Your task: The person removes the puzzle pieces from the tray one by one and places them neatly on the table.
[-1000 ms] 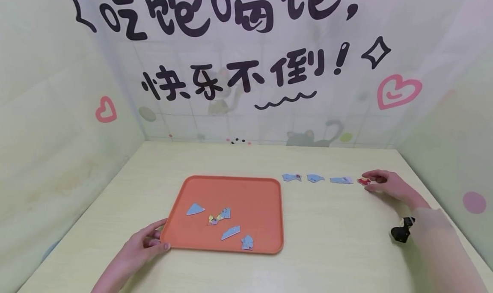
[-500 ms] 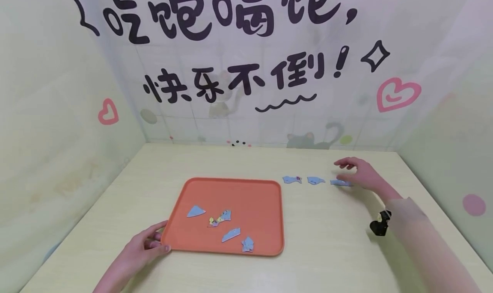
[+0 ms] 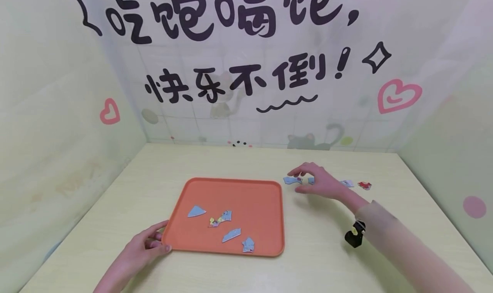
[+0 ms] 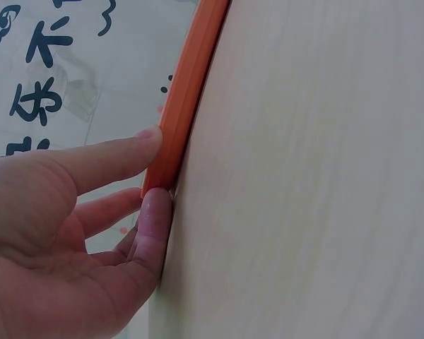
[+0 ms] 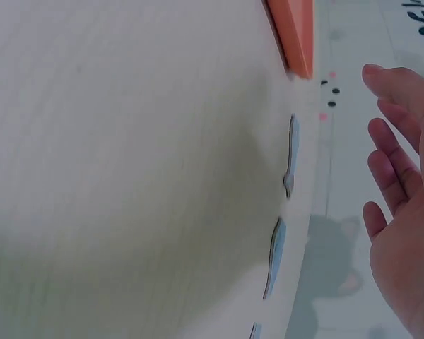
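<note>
My left hand (image 3: 140,247) grips the front left corner of an orange tray (image 3: 250,194); in the left wrist view its thumb lies against the rim and the fingers are at the edge. Flat, irregular pieces like puzzle pieces lie on the tray: a light-blue triangle (image 3: 196,211), a blue-and-yellow piece (image 3: 226,216), a slanted blue piece (image 3: 232,235) and a star-like blue one (image 3: 248,244). With nothing between its fingers, my right hand (image 3: 321,182) hovers over a row of similar pieces right of the tray. It partly covers the row; a blue piece (image 3: 291,180) and a red piece (image 3: 364,185) show at the ends.
The pale wooden table (image 3: 308,263) runs back to a white printed cloth wall (image 3: 246,126), with similar walls at both sides. A black device (image 3: 355,235) is attached at the right wrist, below the sleeve (image 3: 404,241).
My right hand has let go of the red piece at the row's right end and moved left over the row towards the tray. My left hand and the tray have stayed put.
</note>
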Demonstrator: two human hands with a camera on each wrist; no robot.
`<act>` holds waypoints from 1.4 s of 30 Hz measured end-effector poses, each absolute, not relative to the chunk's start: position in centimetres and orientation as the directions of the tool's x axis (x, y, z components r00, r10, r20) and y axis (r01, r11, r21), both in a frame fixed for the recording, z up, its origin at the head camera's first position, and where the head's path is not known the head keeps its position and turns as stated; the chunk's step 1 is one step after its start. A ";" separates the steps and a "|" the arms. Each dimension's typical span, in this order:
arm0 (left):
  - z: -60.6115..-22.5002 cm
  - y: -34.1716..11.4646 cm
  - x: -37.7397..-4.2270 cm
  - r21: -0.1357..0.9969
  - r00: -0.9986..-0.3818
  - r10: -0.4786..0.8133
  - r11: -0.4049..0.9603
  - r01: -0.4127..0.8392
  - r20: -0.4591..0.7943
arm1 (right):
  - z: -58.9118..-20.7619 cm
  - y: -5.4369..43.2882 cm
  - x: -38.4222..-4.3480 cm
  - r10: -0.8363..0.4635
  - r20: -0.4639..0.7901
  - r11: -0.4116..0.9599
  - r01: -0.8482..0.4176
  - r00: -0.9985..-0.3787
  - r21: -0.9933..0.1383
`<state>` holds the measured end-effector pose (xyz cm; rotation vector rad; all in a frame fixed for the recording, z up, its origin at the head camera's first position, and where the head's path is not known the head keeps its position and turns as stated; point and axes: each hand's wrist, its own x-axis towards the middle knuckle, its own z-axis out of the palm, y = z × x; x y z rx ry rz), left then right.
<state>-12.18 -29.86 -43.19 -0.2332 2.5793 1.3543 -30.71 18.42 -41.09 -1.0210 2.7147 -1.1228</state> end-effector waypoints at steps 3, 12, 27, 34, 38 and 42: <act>-43.1 -29.8 -12.2 0.789 -0.964 -0.040 0.567 -0.238 -0.262 | -41.3 16.8 -30.0 -0.627 0.212 0.503 -0.597 -0.750 -0.625; -43.1 -29.8 -12.1 0.793 -0.965 -0.035 0.563 -0.233 -0.258 | -42.1 12.9 -28.0 -0.739 0.204 0.414 -0.672 -0.642 -0.614; -43.3 -30.0 -12.2 0.792 -0.964 -0.038 0.562 -0.239 -0.264 | -43.2 8.7 -24.5 -0.861 0.128 0.334 -0.738 -0.492 -0.586; -43.3 -30.0 -12.3 0.791 -0.965 -0.037 0.565 -0.236 -0.261 | -43.4 7.5 -23.3 -0.903 0.059 0.318 -0.754 -0.426 -0.574; -43.3 -30.0 -12.2 0.790 -0.965 -0.036 0.567 -0.234 -0.260 | -43.4 7.0 -22.9 -0.920 0.001 0.326 -0.769 -0.391 -0.550; -43.3 -30.0 -12.2 0.790 -0.965 -0.035 0.566 -0.233 -0.259 | -43.3 6.7 -22.8 -0.922 -0.042 0.347 -0.771 -0.385 -0.534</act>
